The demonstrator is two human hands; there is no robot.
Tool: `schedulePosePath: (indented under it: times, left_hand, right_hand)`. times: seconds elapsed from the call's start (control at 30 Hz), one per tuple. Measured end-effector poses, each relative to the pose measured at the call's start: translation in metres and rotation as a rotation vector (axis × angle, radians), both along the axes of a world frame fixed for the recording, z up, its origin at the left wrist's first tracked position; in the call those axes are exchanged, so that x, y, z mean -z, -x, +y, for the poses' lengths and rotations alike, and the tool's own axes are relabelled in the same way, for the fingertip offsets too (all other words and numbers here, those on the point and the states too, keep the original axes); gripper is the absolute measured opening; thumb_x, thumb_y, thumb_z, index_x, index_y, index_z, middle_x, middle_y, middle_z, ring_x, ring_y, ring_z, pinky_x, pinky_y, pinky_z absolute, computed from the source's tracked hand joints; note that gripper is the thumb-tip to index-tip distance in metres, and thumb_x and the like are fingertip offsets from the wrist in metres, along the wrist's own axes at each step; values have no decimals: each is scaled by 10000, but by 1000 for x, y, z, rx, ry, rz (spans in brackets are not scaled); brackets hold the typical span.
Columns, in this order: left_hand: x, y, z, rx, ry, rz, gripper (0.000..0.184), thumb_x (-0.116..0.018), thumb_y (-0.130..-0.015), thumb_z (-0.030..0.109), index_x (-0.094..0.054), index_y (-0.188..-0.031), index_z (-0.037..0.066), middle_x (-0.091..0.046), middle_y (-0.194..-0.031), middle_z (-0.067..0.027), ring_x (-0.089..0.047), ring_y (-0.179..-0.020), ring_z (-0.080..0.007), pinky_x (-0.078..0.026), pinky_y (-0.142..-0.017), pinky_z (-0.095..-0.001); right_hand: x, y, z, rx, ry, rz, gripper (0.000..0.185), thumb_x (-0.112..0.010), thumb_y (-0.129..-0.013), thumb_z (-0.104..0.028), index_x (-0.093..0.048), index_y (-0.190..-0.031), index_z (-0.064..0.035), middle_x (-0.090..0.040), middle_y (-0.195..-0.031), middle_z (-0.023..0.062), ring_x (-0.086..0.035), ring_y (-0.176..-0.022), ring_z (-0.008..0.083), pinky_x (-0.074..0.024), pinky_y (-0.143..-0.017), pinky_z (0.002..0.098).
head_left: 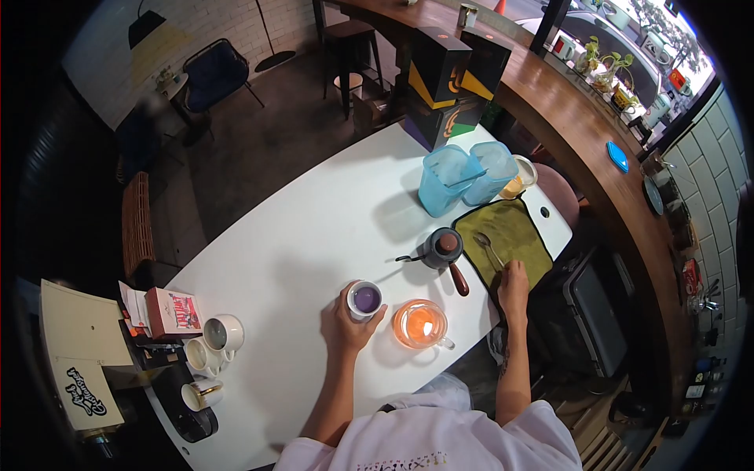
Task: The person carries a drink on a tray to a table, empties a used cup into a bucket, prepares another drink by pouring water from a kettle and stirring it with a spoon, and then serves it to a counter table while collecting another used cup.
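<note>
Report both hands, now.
Left hand: closed around a cup, purple inside.
Right hand: closed, holding a spoon by its handle.

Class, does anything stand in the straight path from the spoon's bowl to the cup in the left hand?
Yes: the dark kettle stands between the bowl of the spoon and the cup in the left hand. The glass jug sits off that path, nearer the person.

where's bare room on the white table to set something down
The white table is bare between the white handled mugs and left hand, and beyond that hand towards the blue translucent containers. It's crowded around those containers, the olive-green cloth and dark grey pot.
</note>
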State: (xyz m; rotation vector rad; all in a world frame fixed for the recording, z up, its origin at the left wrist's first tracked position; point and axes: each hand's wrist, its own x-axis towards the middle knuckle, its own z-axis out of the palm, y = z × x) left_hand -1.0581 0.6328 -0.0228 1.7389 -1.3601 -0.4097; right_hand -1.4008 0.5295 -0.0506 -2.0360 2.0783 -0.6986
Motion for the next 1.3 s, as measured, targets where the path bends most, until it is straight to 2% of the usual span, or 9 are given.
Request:
schedulePosePath:
  times: [0.1,0.17,0.23,0.27,0.37,0.43,0.57,0.73,1.3]
  left_hand:
    - [-1,-1,0,7,3,10,609,-893,-663,245,-612,-1178,80,-726,-983,-96,-714,-912,-266,-563,-775,-377]
    - [0,-2,1,6,4,0,614,-896,-660,247,-612,-1179,80,-727,-977,-96,-715,-908,-267,-565,-772,-375]
    - [0,-4,0,25,26,-7,608,-896,-640,295,-613,-1135,84,-710,-1018,-97,-697,-873,-320,-565,-745,-393]
    - [-3,-5,1,37,-21,3,631,-901,-647,265,-598,-1164,67,-695,-1058,-122,-687,-932,-327,-561,-785,-392]
    - [2,-4,0,50,67,75,613,-898,-668,250,-607,-1180,80,-709,-1035,-98,-708,-933,-251,-566,-777,-366]
    - [18,-5,-1,58,78,109,628,-900,-670,215,-587,-1193,62,-684,-1080,-115,-689,-966,-273,-556,-813,-368]
    - [23,-10,1,133,122,157,649,-898,-661,156,-563,-1202,31,-663,-1107,-141,-667,-996,-297,-538,-866,-383]
    - [17,-14,12,198,56,214,686,-897,-654,145,-541,-1229,30,-663,-1098,-144,-662,-991,-306,-536,-857,-390]
    - [19,-14,20,217,82,229,674,-885,-664,126,-536,-1233,34,-649,-1120,-161,-649,-1009,-345,-524,-869,-420]
  right_hand:
    - [-23,-7,7,33,100,-242,30,-560,-885,43,-537,-895,59,-603,-892,248,-588,-821,468,-474,-721,471]
    - [-59,-23,21,111,312,-231,29,-567,-913,35,-562,-886,45,-585,-764,165,-598,-696,273,-464,-666,323]
    - [-101,-47,41,142,310,-462,13,-574,-889,59,-579,-900,60,-601,-795,175,-610,-708,299,-466,-654,362]
    - [-118,-58,50,114,353,-498,33,-581,-887,64,-598,-914,55,-588,-772,134,-592,-699,207,-459,-646,315]
    - [-148,-86,75,1,353,-439,62,-581,-877,80,-611,-920,47,-597,-770,117,-600,-684,192,-456,-640,292]
    - [-151,-108,87,-173,268,-590,52,-564,-946,35,-603,-959,66,-577,-796,29,-572,-719,84,-437,-634,211]
    - [-138,-152,94,-486,130,-595,112,-614,-848,93,-620,-953,55,-620,-771,130,-626,-663,200,-486,-636,291]
    - [-104,-175,94,-656,62,-480,151,-600,-830,105,-625,-972,59,-624,-823,163,-641,-703,281,-488,-646,335]
    - [-100,-193,76,-797,14,-256,227,-639,-780,59,-634,-1005,35,-529,-734,138,-556,-642,306,-423,-574,416]
